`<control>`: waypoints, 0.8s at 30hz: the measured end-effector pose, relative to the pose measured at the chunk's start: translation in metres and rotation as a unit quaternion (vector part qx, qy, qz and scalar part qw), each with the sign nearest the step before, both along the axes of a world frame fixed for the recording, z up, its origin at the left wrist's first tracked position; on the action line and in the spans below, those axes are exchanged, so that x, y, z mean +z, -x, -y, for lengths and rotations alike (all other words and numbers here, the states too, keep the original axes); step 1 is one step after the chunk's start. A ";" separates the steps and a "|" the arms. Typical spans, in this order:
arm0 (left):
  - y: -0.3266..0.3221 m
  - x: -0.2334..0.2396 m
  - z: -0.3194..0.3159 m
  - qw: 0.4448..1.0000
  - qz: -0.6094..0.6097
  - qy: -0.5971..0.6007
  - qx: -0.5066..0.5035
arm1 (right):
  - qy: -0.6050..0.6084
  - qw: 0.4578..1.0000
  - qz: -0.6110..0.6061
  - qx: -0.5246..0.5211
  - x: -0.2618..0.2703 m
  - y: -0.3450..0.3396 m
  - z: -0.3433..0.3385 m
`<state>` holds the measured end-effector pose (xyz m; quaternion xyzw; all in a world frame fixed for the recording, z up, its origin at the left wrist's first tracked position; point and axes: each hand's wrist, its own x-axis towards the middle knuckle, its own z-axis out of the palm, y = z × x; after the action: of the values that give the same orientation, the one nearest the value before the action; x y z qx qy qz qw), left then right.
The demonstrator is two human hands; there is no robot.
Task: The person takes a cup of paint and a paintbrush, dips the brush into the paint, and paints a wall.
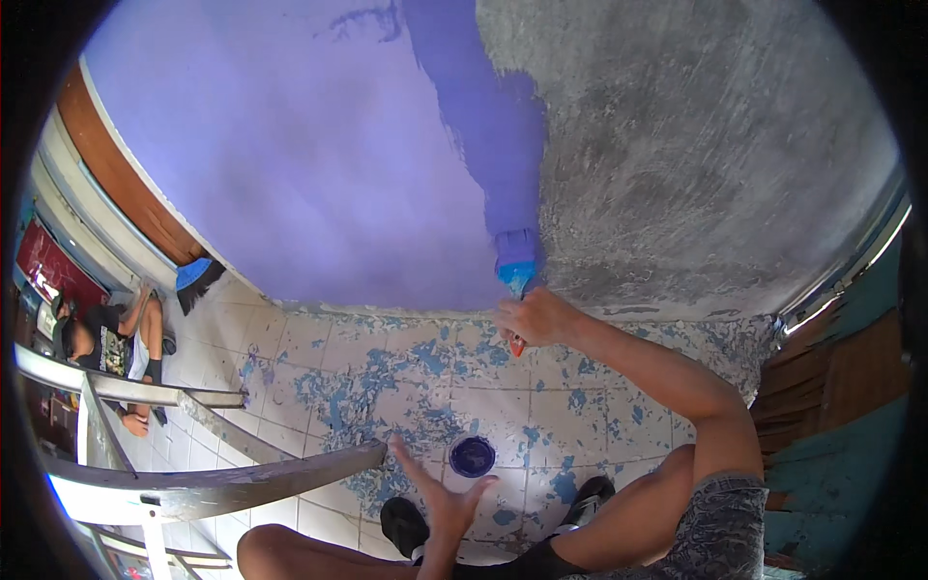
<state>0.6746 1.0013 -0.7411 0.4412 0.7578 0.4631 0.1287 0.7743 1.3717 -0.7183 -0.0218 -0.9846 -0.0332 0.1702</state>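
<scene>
My right hand (540, 317) grips the handle of a paintbrush (516, 267), whose bristles press against the wall low down. Purple paint coats the bristles, and the brush meets a strip of fresh, darker purple paint (507, 145). Left of that strip the wall is lighter purple (304, 167); to its right lies bare grey plaster (689, 159). My left hand (442, 493) hangs with thumb and fingers spread, holding nothing. Just beyond it, a small round container of dark purple paint (473, 457) stands on the tiled floor (493, 409).
Blue and whitish paint flakes (341, 391) litter the tiles. At left stand a metal ladder (239, 486) and a broom head with blue top (196, 281). Another person (109, 326) sits on the floor farther left. Worn wooden boards (834, 377) border the right side.
</scene>
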 end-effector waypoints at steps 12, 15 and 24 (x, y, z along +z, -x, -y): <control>0.087 0.291 -0.012 0.975 -0.187 -0.110 -0.054 | 0.029 0.999 0.016 0.011 0.022 0.011 0.013; 0.106 0.309 -0.040 0.949 -0.256 -0.094 -0.158 | 0.052 0.998 0.035 0.005 -0.018 -0.008 -0.002; 0.155 0.200 -0.059 0.870 -0.299 0.206 -0.334 | 0.004 0.999 0.034 0.019 0.026 0.014 0.012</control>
<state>0.5200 1.0600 -0.5407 0.7492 0.6453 0.0720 0.1309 0.7607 1.3593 -0.6923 -0.0023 -0.9903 -0.0263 0.1366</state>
